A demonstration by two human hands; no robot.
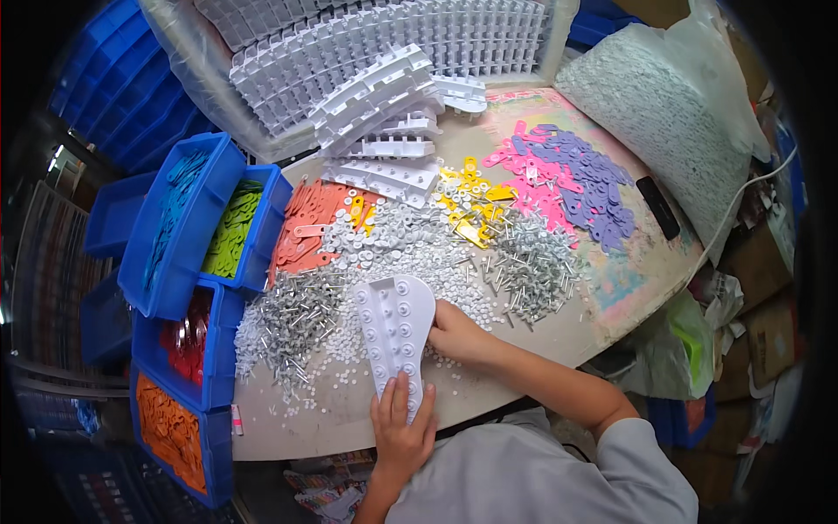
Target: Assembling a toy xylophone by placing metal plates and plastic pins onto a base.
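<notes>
A white, curved plastic tray (391, 323) with rows of round raised studs stands at a slant above the near middle of the table. My right hand (458, 335) is closed on its right edge, the thumb in front and the other fingers partly hidden behind. At the tray's lower end, my left hand (404, 430) is open, its outstretched fingers lying on the studded face. Small white plastic pieces (347, 336) are scattered behind and beside the tray. To its left lies a heap of metal pins (301, 314), and a second pin heap (532, 260) lies beyond my right hand.
Blue bins (229, 349) with coloured strips line the left side. Coral (307, 218), yellow (471, 231), pink (534, 170) and purple strips (595, 188) lie across the table. White trays (380, 144) are stacked at the back. A dark flat object (657, 208) lies right, near a bulky sack (659, 109).
</notes>
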